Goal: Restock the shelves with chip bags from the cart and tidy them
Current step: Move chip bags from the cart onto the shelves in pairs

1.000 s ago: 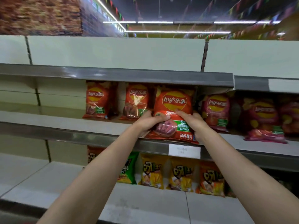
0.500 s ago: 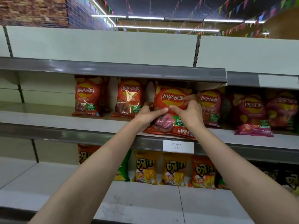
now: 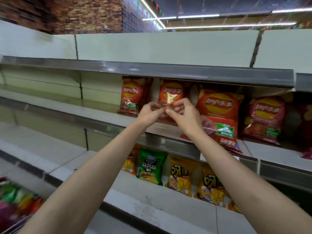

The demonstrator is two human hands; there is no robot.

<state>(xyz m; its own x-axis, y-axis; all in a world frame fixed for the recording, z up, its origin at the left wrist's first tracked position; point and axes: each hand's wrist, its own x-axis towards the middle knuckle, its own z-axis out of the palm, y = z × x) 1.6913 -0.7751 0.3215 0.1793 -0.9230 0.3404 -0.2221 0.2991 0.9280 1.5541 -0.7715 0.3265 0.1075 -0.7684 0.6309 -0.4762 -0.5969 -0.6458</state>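
Both hands (image 3: 166, 112) pinching upright chip bag (image 3: 171, 93)

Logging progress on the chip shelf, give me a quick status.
Left hand and right hand pinch second orange Lay's bag. Big Lay's bag leans beside, overhanging the shelf edge. Nothing blocking.

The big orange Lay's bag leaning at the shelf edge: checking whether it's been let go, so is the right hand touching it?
Cannot tell. In the head view the right hand overlaps the big orange Lay's bag, hiding any gap.
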